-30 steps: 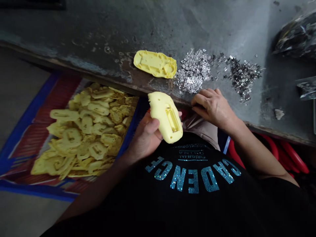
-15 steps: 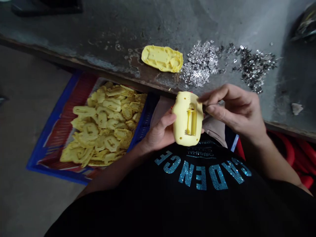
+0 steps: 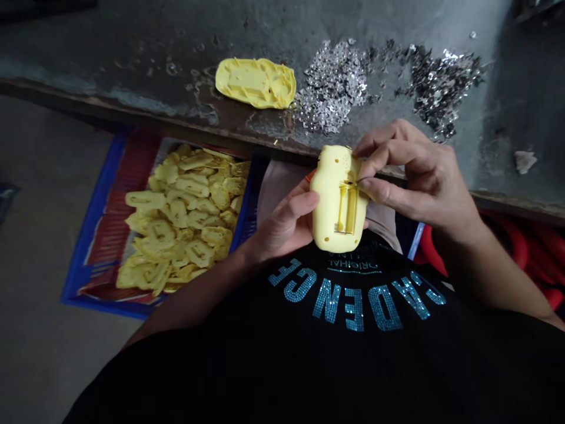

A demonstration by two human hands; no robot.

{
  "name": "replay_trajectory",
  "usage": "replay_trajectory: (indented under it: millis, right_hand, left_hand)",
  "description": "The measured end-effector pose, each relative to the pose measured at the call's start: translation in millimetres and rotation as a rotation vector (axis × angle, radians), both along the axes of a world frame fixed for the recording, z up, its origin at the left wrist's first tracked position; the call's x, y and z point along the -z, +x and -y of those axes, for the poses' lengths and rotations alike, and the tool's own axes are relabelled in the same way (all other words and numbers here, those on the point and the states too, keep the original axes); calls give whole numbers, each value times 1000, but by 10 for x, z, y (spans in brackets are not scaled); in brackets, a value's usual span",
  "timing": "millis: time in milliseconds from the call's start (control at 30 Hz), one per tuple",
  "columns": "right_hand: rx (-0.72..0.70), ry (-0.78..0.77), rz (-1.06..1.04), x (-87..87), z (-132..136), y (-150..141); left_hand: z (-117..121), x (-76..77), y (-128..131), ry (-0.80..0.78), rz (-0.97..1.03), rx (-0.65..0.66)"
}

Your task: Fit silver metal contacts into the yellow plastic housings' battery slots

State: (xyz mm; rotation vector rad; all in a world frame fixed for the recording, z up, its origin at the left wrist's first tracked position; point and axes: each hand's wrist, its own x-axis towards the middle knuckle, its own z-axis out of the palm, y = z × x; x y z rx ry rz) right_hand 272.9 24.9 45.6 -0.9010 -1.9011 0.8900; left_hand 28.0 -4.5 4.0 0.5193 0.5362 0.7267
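Now: yellow casing gripped, fingertips at its slot

Far left, at nine o'clock from the casing, a blue crate [image 3: 90, 247] with a heap of yellow plastic shells [image 3: 180, 218] piled inside. Next, the left hand [image 3: 285, 221] clenched around a yellow plastic casing [image 3: 338, 200], thumb across its face, fingers behind it, grasping it firmly. Casing held up over the lap, just off the bench edge, slot facing the camera. Then the right hand [image 3: 419, 176], thumb and fingers [image 3: 379, 154] pinched at the top end of the slot, touching the casing; anything thin between the tips too small to tell. Beyond, on a worn concrete bench [image 3: 132, 53]: a loose yellow shell [image 3: 256, 83] at eleven o'clock, silver bits [image 3: 333, 88] at twelve, darker metal bits [image 3: 439, 85] at one, a pale chip [image 3: 524, 161] at three. Step in hand, by the look of it: fine work at the slot. Next move calling for a steady left-hand hold and careful fingertips.
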Motion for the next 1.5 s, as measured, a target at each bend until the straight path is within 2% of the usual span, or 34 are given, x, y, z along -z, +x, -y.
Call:
replay_trajectory:
  millis: [167,433,700,967,1167,1500]
  right_hand:
    - [10,99,-7,28,42,77]
    - [79,-36,150,-76,72,86]
    - [102,-41,286,-163,80,37]
    - [118,54,448,-197,82,-19]
    - [152,86,543,-194,133,-71]
    - [205,134,632,-173,202,-111]
  left_hand:
    - [14,-12,42,-7,-60,0]
    - [27,14,72,9,-18,-1]
    - [37,23,86,2,-56,-48]
    - [52,104,14,-24,-96,-106]
    - [57,150,-19,2,-84,-100]
    - [75,106,20,20,-154,-95]
